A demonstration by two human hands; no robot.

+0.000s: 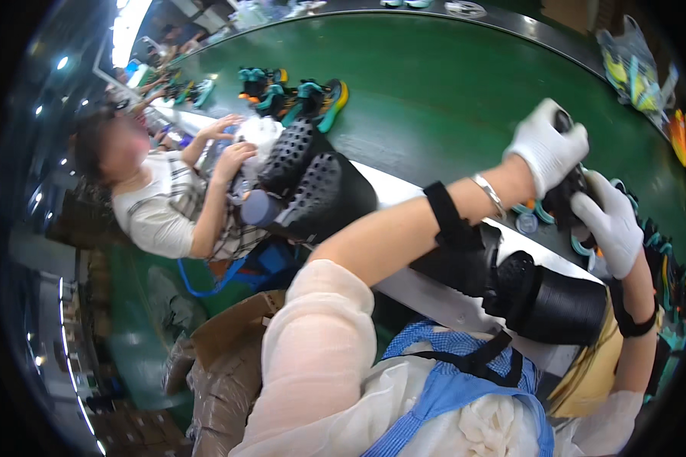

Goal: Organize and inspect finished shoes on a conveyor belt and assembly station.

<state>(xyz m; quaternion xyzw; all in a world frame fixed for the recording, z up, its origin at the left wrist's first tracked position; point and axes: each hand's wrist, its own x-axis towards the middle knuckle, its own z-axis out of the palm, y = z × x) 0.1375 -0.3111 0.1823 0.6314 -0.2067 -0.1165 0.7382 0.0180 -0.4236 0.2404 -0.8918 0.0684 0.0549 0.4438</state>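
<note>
Both my hands wear white gloves and are raised over the green tabletop at the right. My left hand (545, 145) is closed round the upper end of a dark elongated thing (565, 194), its kind blurred and partly covered by the gloves. Lower down, my right hand (613, 225) grips the same thing from the right side, its fingers pressed against it. Beneath and beside it are several teal-and-black sandals (537, 207), partly hidden by my hands. A small round clear item (526, 222) lies just under my left wrist.
Black rounded fixtures (564, 305) stand along the near edge; larger perforated ones (312, 186) stand to the left. There a co-worker (168, 194) handles white crinkled material (261, 141). More sandals (305, 99) lie on the green tabletop (434, 91). A cardboard box (232, 327) sits lower left.
</note>
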